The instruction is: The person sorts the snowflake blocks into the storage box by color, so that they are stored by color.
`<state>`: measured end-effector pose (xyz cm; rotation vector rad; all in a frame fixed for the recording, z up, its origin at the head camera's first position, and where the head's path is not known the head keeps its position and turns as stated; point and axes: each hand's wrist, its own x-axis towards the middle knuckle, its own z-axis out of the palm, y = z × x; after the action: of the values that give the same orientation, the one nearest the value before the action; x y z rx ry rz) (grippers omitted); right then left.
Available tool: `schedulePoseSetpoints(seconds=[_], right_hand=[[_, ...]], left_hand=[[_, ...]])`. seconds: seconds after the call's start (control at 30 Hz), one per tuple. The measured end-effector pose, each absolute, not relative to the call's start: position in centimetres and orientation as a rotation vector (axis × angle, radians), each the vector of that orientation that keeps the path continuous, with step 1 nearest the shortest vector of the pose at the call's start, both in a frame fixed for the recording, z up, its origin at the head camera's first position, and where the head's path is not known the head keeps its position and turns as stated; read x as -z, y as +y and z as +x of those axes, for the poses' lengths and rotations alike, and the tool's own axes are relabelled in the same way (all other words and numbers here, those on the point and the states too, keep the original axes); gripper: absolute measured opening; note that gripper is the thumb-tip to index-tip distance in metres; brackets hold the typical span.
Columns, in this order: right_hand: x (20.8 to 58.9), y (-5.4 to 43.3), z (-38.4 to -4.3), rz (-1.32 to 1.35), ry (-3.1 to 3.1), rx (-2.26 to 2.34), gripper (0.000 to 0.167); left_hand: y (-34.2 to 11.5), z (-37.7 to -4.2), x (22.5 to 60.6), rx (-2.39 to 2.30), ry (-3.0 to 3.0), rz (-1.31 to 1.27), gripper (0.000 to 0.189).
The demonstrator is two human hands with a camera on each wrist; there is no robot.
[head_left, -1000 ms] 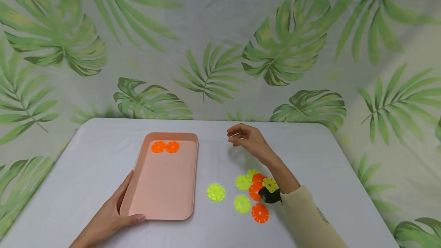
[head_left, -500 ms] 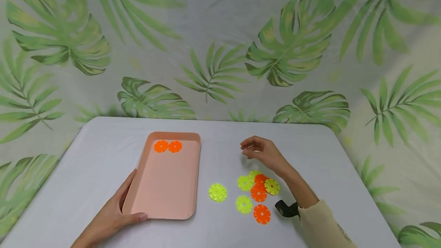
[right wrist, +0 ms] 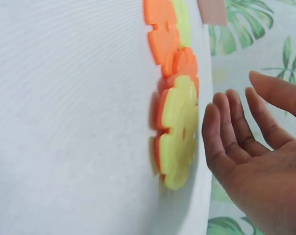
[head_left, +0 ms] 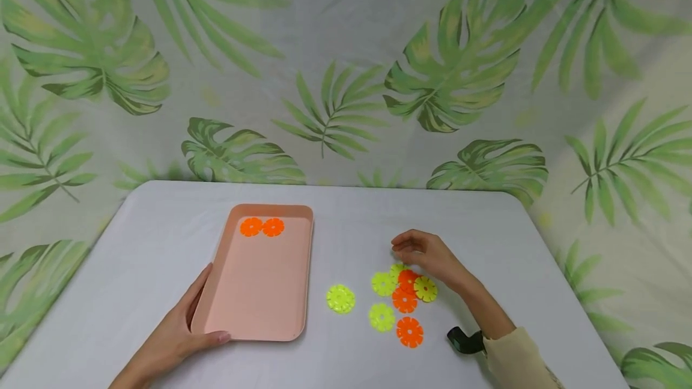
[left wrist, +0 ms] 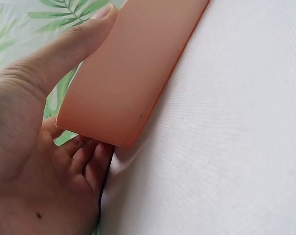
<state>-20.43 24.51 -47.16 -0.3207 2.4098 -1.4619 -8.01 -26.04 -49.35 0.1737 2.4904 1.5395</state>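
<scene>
A pink rectangular tray (head_left: 253, 293) lies on the left of the table, with two orange notched discs (head_left: 262, 227) side by side at its far end. My left hand (head_left: 170, 332) grips its near left corner, thumb along the near wall and fingers round the left side, as the left wrist view shows too. Hovering just beyond a loose cluster of orange and yellow-green flower-shaped discs (head_left: 405, 301), my right hand (head_left: 429, 255) has loosely bent fingers and holds nothing. In the right wrist view a yellow disc (right wrist: 180, 132) overlaps an orange one close to the fingertips.
A yellow-green disc (head_left: 340, 299) lies apart, between tray and cluster. Another orange disc (head_left: 409, 332) is nearest the front. The white-covered table (head_left: 346, 203) ends at a leaf-patterned backdrop (head_left: 335, 107). A black device (head_left: 465, 341) is strapped at the right wrist.
My right hand has moved right and nearer, back toward the disc cluster, and lower. My left hand stays on the tray; the discs lie as before.
</scene>
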Motion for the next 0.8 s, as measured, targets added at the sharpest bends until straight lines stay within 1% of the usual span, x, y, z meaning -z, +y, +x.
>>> schedulePoseSetpoints(seconds=[0.2,0.53,0.8], right_hand=[[47.3,25.5,-19.6,-0.318,2.416,1.382,0.036],[47.5,27.3,-19.1,-0.478,2.475,1.151,0.038],[47.4,27.1,-19.1,-0.566,2.473,1.083,0.044]], left_hand=[[-26.1,-8.1,49.3,-1.528,2.5,0.184,0.121],[-25.9,-8.2,49.4,-1.564,2.477,0.196,0.121],[-25.8,-8.2,49.4,-1.58,2.458,0.175,0.121]])
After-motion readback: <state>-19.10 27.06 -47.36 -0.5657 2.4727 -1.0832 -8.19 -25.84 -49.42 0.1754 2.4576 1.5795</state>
